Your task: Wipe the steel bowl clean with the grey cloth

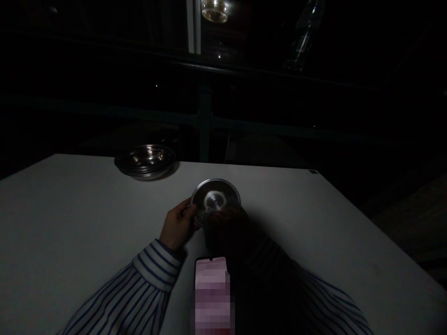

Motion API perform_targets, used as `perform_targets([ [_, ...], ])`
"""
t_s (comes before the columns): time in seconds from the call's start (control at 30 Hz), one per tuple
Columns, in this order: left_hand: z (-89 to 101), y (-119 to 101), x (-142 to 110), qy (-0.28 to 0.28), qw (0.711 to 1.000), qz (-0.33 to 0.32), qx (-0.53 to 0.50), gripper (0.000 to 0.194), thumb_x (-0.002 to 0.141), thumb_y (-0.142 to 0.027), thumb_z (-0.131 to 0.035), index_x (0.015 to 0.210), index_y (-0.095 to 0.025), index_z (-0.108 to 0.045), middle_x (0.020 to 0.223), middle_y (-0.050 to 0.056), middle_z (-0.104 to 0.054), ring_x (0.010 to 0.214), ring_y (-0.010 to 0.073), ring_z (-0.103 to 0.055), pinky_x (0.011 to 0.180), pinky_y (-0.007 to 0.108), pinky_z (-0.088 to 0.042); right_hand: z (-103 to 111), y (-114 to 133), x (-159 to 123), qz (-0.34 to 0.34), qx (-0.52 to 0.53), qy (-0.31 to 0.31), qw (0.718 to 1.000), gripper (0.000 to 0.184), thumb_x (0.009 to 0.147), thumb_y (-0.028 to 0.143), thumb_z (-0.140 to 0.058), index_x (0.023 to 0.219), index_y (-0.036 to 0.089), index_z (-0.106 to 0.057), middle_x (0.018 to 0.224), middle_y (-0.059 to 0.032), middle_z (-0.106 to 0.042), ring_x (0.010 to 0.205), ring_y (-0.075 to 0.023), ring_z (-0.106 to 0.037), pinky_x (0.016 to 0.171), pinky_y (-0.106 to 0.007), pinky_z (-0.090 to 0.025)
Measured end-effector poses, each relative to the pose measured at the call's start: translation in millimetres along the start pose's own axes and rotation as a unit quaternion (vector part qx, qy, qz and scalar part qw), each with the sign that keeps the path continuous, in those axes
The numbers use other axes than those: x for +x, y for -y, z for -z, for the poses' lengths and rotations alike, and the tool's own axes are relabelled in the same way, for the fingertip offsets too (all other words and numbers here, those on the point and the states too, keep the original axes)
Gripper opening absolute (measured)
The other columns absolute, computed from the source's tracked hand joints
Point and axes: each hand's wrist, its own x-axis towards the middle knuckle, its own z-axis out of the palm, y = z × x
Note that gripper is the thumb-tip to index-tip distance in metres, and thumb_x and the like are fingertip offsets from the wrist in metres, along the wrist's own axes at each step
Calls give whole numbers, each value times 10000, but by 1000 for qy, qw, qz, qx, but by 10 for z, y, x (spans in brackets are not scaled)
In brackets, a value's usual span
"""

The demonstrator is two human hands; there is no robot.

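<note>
Holding the left side of a metal bowl [213,199], the left hand [177,226] has its thumb on the rim and its other fingers around the outside. The right hand [228,230] reaches over the near right part of the same bowl, in deep shadow. A dim, crumpled thing [233,203] shows by its fingers inside the rim, but it is too dark to name, and I cannot tell how tightly the right hand is closed.

The bowl is over the middle of a white table [77,223], towards the far edge, its open side facing up and its shiny bottom catching light. A stack of metal bowls [145,163] sits at the far left edge of the table, well apart from the hands. Near the person, between the two striped sleeves [139,284], is a phone [211,279] with a lit pink screen, blurred in its lower part.

Beyond the table, a clear bottle [307,35] stands tilted in view at the far right, and a glowing lamp [214,11] shows at the far middle.
</note>
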Motion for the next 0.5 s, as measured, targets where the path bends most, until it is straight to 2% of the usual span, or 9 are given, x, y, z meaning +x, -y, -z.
perform_targets([
  [0.1, -7, -35, -14, 11, 1000, -12, 18, 510, 649, -365, -618, 1073, -82, -609, 505, -23, -577, 425, 107, -505, 428, 229, -428, 36, 47, 52, -13, 24, 2, 1000, 215, 824, 231, -450, 991, 148, -558, 936, -72, -632, 807, -197, -556, 677, -340, -405],
  [0.27, 10, -1, 3, 11, 999, -22, 27, 493, 647, -355, -618, 1061, -90, -624, 501, -23, -578, 418, 103, -486, 425, 227, -408, 62, 101, 93, -24, 35, 1, 999, 229, 851, 228, -416, 1025, 150, -542, 977, -83, -624, 859, -198, -551, 751, -343, -402],
  [0.5, -10, 33, 0, -19, 1000, 16, -17, 445, 643, -309, -614, 1032, -91, -627, 537, -7, -600, 432, 121, -530, 445, 256, -454, 66, 33, -20, -25, 38, 14, 999, 220, 860, 177, -382, 960, 196, -578, 937, -68, -645, 833, -182, -570, 807, -353, -375],
])
